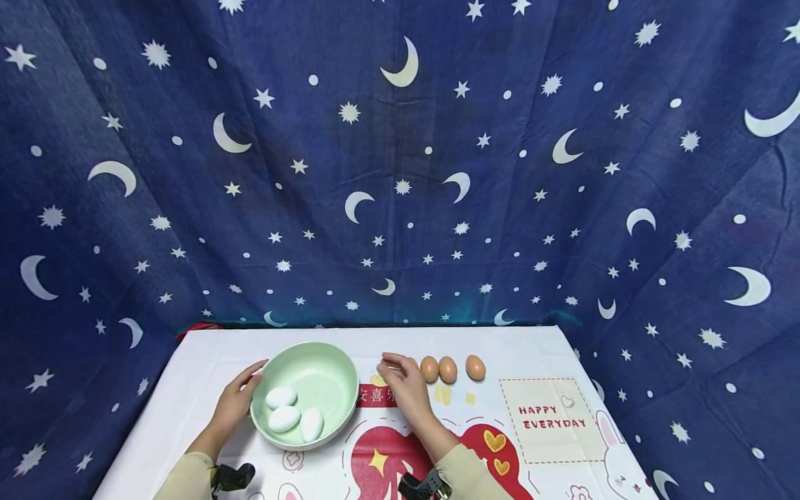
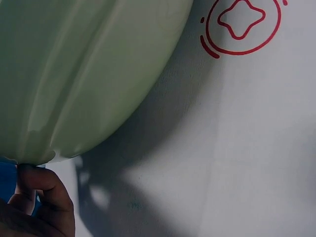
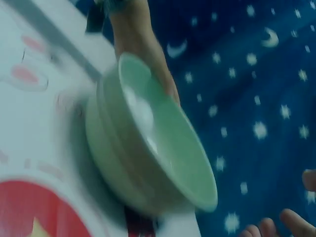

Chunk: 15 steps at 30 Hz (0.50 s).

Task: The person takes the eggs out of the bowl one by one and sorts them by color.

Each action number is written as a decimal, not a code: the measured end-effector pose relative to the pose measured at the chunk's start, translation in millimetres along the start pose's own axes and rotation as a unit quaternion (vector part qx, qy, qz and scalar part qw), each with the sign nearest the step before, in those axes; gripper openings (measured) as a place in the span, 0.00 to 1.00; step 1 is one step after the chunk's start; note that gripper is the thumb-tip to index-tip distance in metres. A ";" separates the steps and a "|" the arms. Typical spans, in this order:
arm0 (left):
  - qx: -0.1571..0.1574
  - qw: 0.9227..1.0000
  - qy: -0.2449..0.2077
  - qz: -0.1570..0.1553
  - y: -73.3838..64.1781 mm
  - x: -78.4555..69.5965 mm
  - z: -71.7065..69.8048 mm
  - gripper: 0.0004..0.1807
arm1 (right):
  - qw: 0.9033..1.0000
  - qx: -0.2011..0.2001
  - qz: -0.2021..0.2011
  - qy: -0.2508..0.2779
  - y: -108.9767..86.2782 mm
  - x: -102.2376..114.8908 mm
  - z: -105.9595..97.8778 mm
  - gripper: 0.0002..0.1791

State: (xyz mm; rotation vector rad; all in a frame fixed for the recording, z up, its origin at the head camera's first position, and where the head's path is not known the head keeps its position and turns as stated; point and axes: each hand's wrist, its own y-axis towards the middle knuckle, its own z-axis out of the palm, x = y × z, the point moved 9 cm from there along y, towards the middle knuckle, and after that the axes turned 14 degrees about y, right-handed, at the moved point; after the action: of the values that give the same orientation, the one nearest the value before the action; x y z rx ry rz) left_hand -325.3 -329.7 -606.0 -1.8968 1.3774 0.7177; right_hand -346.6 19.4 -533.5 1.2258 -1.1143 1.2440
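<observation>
A pale green bowl (image 1: 337,371) stands left of the middle of the table, with three white eggs (image 1: 284,419) gathered at its near-left side. My left hand (image 1: 234,396) grips the bowl's left rim, the thumb at the edge; curled fingers (image 2: 49,190) show against the bowl's wall in the left wrist view. Between the bowl and a row of brown eggs (image 1: 447,370) is my right hand (image 1: 406,389), its fingers loosely bent and nothing between them. One brown egg is mostly hidden behind that hand. In the right wrist view its fingertips (image 3: 296,224) appear at the lower right corner.
A white printed cloth (image 1: 550,479) with red hearts, lettering and rabbits covers the table. Behind and on both sides hangs a dark blue curtain (image 1: 431,229) with moons and stars, close to the table's far edge.
</observation>
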 end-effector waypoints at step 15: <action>-0.004 1.000 -0.013 0.003 2.2 4.6 0.3 0.28 | 0.971 0.141 0.179 -0.067 -2.4 -39.0 121.1 0.28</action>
State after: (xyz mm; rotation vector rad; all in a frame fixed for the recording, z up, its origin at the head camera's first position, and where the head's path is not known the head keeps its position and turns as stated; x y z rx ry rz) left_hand -326.1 -332.6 -610.2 -1.8842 1.3664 0.7506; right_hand -339.0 -103.4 -566.1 1.3754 -1.3321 1.6583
